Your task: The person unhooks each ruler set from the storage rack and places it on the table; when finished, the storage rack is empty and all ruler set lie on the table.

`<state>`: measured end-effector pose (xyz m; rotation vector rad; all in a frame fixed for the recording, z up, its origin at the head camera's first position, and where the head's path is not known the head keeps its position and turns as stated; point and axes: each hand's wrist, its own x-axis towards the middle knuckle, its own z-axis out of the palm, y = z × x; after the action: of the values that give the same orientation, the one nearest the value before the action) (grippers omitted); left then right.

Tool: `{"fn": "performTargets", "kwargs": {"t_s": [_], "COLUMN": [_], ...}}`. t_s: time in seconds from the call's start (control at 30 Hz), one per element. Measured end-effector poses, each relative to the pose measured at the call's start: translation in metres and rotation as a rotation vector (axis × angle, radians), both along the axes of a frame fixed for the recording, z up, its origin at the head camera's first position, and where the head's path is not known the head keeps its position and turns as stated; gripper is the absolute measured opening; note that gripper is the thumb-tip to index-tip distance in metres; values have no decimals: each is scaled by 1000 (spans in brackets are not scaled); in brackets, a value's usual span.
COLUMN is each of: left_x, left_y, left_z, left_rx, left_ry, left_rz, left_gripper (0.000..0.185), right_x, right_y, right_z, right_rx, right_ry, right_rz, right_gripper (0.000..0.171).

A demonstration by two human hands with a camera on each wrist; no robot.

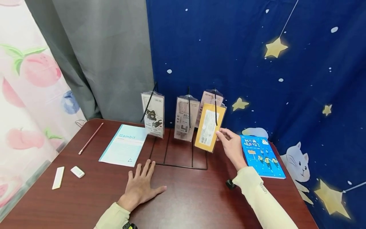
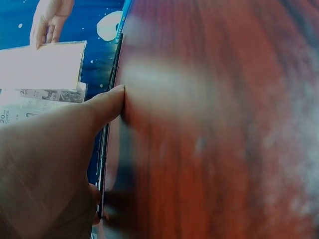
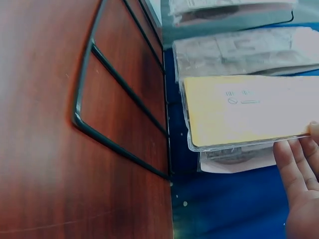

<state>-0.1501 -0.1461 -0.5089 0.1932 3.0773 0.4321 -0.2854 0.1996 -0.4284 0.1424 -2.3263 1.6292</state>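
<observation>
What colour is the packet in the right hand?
The packet is yellow with a white label, clearest in the head view.

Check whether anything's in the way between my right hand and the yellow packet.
Nothing visible is: your right hand pinches the yellow packet at its edge. A pink packet hangs behind it, not between.

one left hand [image 1: 141,187], one right hand [image 1: 231,145], two wrist devices [image 1: 230,184]. one wire rack [image 1: 178,166] with three hooks [image 1: 189,109]. four hanging packets [image 1: 204,127] (one yellow, three paler), though overlap may well hide another in the middle. one pencil [image 1: 91,139], two small white blocks [image 1: 77,172], one notebook [image 1: 124,146], one blue book [image 1: 261,156]. three curtains [image 1: 105,54], four yellow stars [image 1: 275,47], one table [image 1: 186,197].
</observation>
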Motion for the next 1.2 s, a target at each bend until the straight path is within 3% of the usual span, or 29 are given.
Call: {"fn": "performTargets", "kwargs": {"t_s": [0.23,0.53,0.87,1.2], "left_x": [3,2,-2,-2], "left_y": [-1,0,2,3], "left_z": [5,4,6,13], "left_rx": [5,-5,4,-34], "left_ry": [-55,-42,-30,-77], "left_rz": [10,-4,-11,-9], "left_gripper": [112,113,112,113], "right_x": [33,75,108,130], "right_y": [-1,8,13,17], "right_z": [0,2,9,19], "right_rx": [47,93,112,95], "right_ry": [-48,-68,-42,-53], "right_rz": [13,45,79,106], "right_gripper": [37,34,26,25]}}
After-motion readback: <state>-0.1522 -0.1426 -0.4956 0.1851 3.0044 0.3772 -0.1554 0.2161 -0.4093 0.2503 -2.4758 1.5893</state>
